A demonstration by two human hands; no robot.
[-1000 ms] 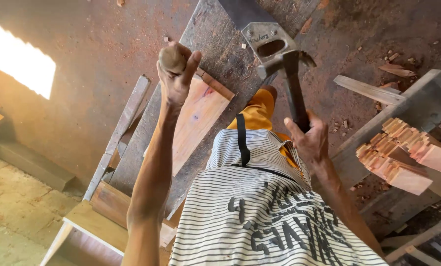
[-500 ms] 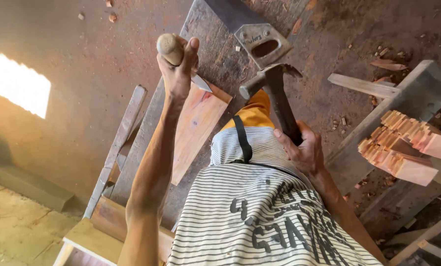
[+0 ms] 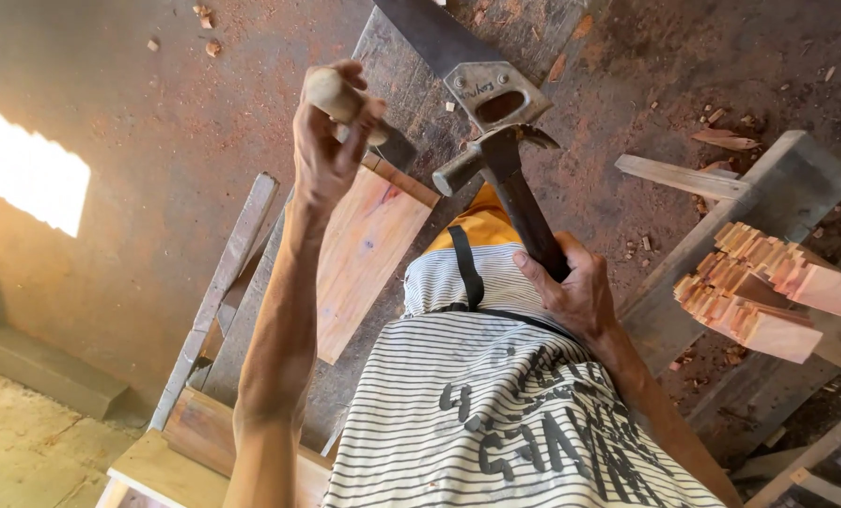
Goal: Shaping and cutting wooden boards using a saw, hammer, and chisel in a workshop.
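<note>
Head view, left hand: the left hand [image 3: 331,141] sits upper centre of the frame, its grip clamped on a round wooden handle [image 3: 331,94], arm stretched up.
Head view, right hand: the right hand [image 3: 571,292], right of centre, has its grip closed round the dark shaft of a hammer [image 3: 505,174]; the hammer head lies just below a handsaw [image 3: 481,80] at top centre.
Board: a pale wooden board [image 3: 369,254] slants between the two arms, its upper edge just under the left hand.
Table: the dark table [image 3: 401,56] runs up the middle.
Open room: bare dusty floor [image 3: 157,188] spreads left; cut wood blocks [image 3: 768,287] crowd the right edge.
</note>
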